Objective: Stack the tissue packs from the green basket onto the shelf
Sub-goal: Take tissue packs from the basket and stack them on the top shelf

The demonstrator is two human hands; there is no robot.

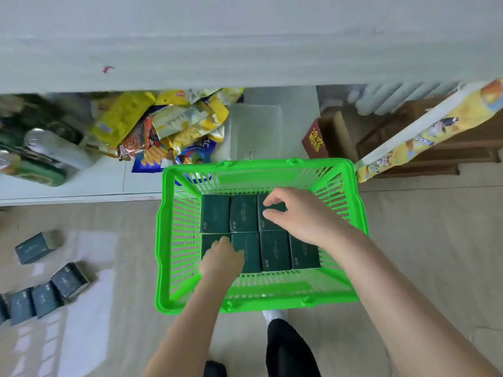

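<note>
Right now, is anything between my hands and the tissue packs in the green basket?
Nothing visible does. Your left hand lies on the near-left tissue pack, and your right hand pinches the far-right tissue pack, both inside the green basket. Neighbouring packs sit tight against them.
</note>
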